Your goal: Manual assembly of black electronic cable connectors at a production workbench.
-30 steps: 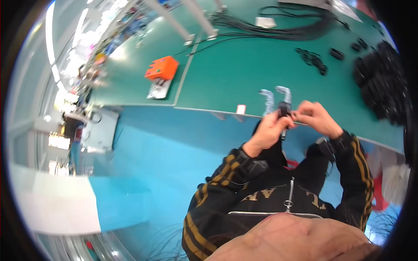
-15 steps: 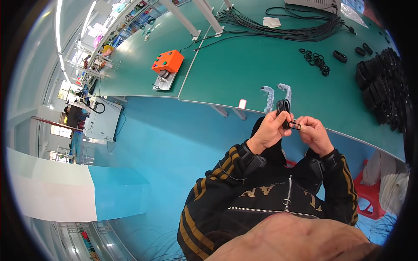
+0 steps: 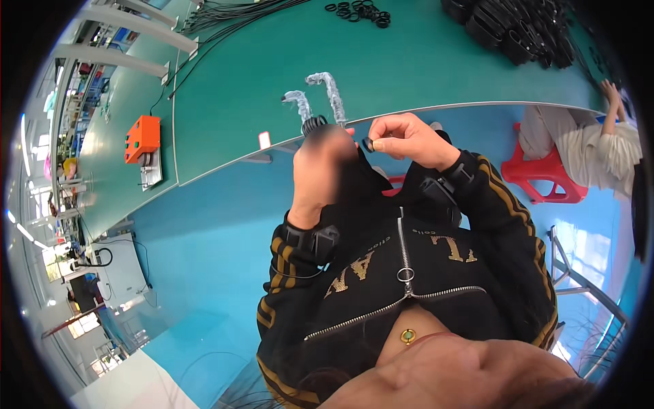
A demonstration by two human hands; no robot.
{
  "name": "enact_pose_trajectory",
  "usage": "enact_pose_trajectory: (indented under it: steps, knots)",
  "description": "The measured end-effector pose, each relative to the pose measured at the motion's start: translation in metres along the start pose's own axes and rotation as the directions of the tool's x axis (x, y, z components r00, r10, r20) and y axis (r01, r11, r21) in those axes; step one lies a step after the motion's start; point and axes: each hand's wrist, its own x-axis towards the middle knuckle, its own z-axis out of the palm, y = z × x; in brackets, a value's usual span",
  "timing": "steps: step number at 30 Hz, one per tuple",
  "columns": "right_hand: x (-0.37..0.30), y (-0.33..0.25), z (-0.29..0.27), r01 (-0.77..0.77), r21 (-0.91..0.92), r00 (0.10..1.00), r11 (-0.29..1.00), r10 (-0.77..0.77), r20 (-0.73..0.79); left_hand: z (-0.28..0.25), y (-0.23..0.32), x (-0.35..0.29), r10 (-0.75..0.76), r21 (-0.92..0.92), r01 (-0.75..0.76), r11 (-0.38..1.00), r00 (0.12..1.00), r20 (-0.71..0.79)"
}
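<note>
My left hand (image 3: 315,174) is closed around a coiled black cable (image 3: 314,125), just off the table's front edge. A blurred patch covers part of that hand, so its fingers are partly hidden. To its right, my right hand (image 3: 415,142) pinches a small black ring (image 3: 368,144) between thumb and fingers, apart from the coil. Beyond my left hand, two bent strips wrapped in pale plastic lie on the green table: a shorter strip (image 3: 300,103) and a longer strip (image 3: 332,95).
Loose black rings (image 3: 359,11) and a heap of black coils (image 3: 518,27) lie farther back. Long black cables (image 3: 231,19) stretch across the far left, beyond an orange box (image 3: 142,139). Another person's hand (image 3: 610,92) is at the far right, near a red stool (image 3: 545,174).
The view has swung so the table sits higher and farther left. My right hand has drawn away from the coil with the ring; the left still grips the coil.
</note>
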Motion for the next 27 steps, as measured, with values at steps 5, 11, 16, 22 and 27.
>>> enact_pose_trajectory:
  steps: [5, 11, 16, 22, 27]
  knots:
    - [-0.001, 0.012, -0.007, 0.02, -0.105, 0.999, 0.994, -0.025, -0.043, -0.002, -0.019, -0.006, 0.001, -0.007, 0.0, 1.0, 0.994, 0.105]
    - [-0.001, 0.029, -0.007, 0.133, -0.183, 0.984, 0.974, -0.151, -0.089, 0.0, -0.018, -0.009, -0.122, -0.187, 0.136, 0.973, 0.989, 0.083]
    - [-0.012, 0.026, 0.004, 0.022, 0.412, 0.999, 0.911, -0.009, -0.034, -0.006, -0.022, -0.004, -0.159, -0.548, 0.239, 0.801, 0.969, 0.191]
    - [-0.017, 0.017, 0.003, -0.083, 0.299, 0.982, 0.951, 0.027, 0.187, 0.002, -0.018, -0.007, -0.18, -0.365, 0.247, 0.898, 0.961, 0.208]
    - [-0.022, -0.002, -0.014, 0.243, -0.506, 0.968, 0.827, -0.244, 0.065, -0.005, -0.019, -0.006, -0.207, -0.079, 0.22, 0.972, 0.967, 0.148]
